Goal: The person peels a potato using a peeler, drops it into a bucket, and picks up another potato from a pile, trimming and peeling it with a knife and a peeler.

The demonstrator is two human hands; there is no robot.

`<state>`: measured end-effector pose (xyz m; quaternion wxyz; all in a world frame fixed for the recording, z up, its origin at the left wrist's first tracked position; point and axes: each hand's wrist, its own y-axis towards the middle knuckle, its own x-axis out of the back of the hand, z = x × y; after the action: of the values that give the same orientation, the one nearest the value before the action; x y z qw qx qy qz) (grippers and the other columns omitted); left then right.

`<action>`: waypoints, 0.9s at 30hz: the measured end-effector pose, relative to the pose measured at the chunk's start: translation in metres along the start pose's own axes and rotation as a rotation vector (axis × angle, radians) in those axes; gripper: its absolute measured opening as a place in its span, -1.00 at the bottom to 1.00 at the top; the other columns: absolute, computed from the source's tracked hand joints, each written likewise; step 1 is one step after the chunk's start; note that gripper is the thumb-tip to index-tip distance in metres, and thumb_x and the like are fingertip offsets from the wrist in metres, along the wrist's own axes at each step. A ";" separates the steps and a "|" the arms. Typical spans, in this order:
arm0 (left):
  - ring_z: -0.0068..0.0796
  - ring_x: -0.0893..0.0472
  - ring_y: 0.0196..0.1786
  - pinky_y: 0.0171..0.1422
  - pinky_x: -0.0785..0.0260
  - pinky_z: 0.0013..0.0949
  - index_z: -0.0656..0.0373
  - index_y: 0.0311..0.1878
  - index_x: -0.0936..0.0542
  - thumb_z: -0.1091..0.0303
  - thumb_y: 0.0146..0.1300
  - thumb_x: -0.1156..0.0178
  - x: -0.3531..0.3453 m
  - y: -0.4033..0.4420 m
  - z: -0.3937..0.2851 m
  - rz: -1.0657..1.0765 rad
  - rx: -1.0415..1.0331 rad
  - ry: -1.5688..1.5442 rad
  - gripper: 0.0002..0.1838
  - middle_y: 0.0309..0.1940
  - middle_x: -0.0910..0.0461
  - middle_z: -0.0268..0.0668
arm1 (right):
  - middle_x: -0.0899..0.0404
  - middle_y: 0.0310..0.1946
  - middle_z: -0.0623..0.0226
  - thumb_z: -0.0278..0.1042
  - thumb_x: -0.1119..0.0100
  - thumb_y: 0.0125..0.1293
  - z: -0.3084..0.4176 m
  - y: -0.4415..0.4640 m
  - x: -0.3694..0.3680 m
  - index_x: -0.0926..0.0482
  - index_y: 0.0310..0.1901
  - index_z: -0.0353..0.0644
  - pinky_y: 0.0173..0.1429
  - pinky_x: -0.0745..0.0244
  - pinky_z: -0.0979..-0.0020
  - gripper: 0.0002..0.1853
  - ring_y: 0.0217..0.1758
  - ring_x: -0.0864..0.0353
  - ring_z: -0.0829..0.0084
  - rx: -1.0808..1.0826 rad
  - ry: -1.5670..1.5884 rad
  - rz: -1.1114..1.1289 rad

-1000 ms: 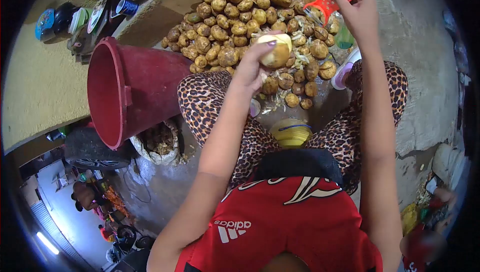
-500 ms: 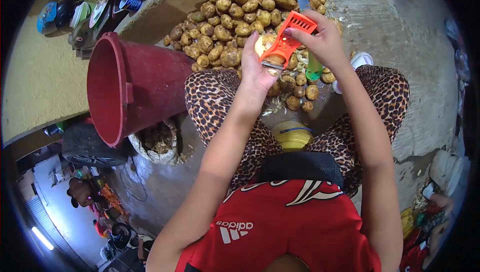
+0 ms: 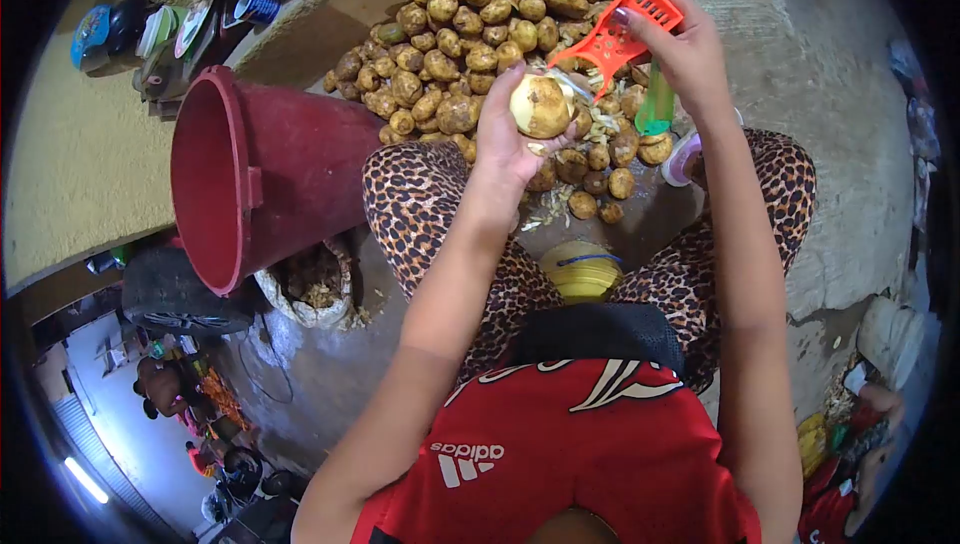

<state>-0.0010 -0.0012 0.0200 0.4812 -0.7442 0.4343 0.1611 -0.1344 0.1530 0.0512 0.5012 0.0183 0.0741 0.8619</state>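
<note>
My left hand (image 3: 506, 136) holds a partly peeled potato (image 3: 542, 107), with pale flesh on its left and upper edge and brown skin facing up. My right hand (image 3: 690, 49) grips an orange peeler (image 3: 612, 36) whose blade end points at the potato, just to its upper right. A knife with a green handle (image 3: 655, 109) also shows at my right hand, its blade sticking out above the fingers. Behind both hands lies a large heap of unpeeled potatoes (image 3: 450, 54), with pale peelings scattered on its right part.
A red bucket (image 3: 310, 159) lies tilted at the left, beside a white sack (image 3: 320, 316) of scraps. Between my legs is a yellow container (image 3: 582, 279). A tyre (image 3: 185, 289) stands at the left. Other people are at the lower left and lower right edges.
Since half a second ago, the peeler has moved off the potato, up and to the right, with my right hand. The knife has moved up and right with it. My left hand still holds the potato.
</note>
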 end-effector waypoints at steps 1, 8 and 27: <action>-0.21 -0.57 -0.23 -0.25 -0.48 -0.14 0.16 -0.15 -0.44 0.16 0.14 -0.04 0.000 -0.001 0.000 -0.025 -0.045 0.061 -0.70 -0.23 -0.52 -0.13 | -0.57 -0.46 0.37 -0.35 -0.24 0.10 0.001 -0.001 0.001 -0.48 -0.23 -0.28 -0.39 -0.51 0.57 -0.75 -0.42 -0.58 0.61 -0.022 0.067 -0.038; -0.31 -0.44 0.08 0.16 -0.31 -0.36 0.39 -0.10 -0.51 0.39 -0.10 -0.12 -0.001 -0.021 -0.016 0.469 -0.161 0.308 -0.58 0.05 -0.41 -0.10 | -0.59 -0.40 0.36 -0.38 -0.19 0.12 -0.008 0.004 0.018 -0.49 -0.20 -0.24 -0.48 -0.52 0.60 -0.78 -0.43 -0.59 0.59 -0.199 0.276 -0.041; -0.16 -0.56 -0.12 -0.07 -0.47 -0.24 0.37 0.19 -0.24 0.16 -0.03 -0.06 0.009 -0.016 -0.017 0.370 0.034 0.196 -0.29 -0.06 -0.48 -0.04 | -0.56 -0.34 0.38 -0.28 -0.17 0.17 -0.019 0.019 0.055 -0.50 -0.14 -0.21 -0.38 -0.54 0.58 -0.74 -0.42 -0.55 0.59 -0.227 0.409 -0.471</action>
<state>0.0139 -0.0173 0.0315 0.4113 -0.6558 0.6108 0.1663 -0.1796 0.1891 0.0325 0.6602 -0.2289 0.0788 0.7110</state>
